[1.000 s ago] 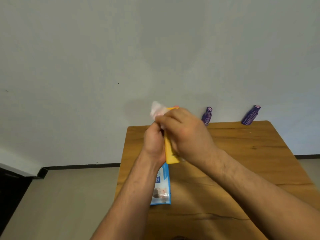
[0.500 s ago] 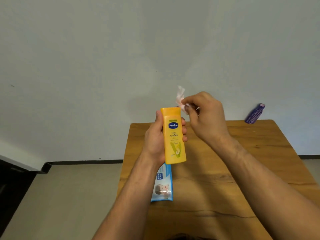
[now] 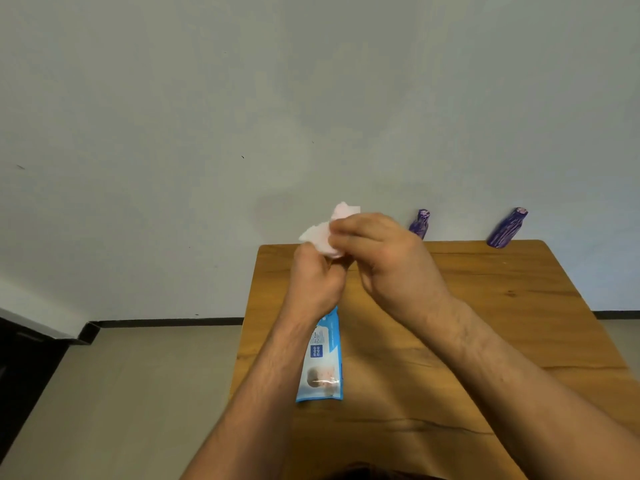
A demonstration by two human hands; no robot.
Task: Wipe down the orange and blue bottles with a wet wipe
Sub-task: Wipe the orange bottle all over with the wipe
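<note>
Holding both hands raised together above the far left part of the wooden table [image 3: 519, 306]. Pinching the crumpled wet wipe [image 3: 327, 233] in the curled fingers of the right hand [image 3: 384, 261], with most of the wipe bunching out above and to the left of the knuckles (probably gathering it into a pad for a firmer rubbing face). Clenching the left hand [image 3: 315, 284] as well, back turned to the camera and top edge touching the wipe; not being able to tell what, if anything, is sitting inside that fist. Not seeing the orange bottle anywhere: possibly hiding behind the two hands, but not showing.

Leaving the two blue bottles upright at the far edge of the table against the wall, well apart from each other and out of either hand's hold: the left blue bottle [image 3: 419, 224] just beyond the right hand, the right blue bottle [image 3: 507, 227] nearer the far right corner (likely parking them there for working room in the middle). Leaving the blue wipe pack [image 3: 322, 362] lying flat beneath the left forearm, near for pulling a fresh wipe.

Judging the wipe as being worked or readied between the hands, with the blue bottles not yet being handled.
</note>
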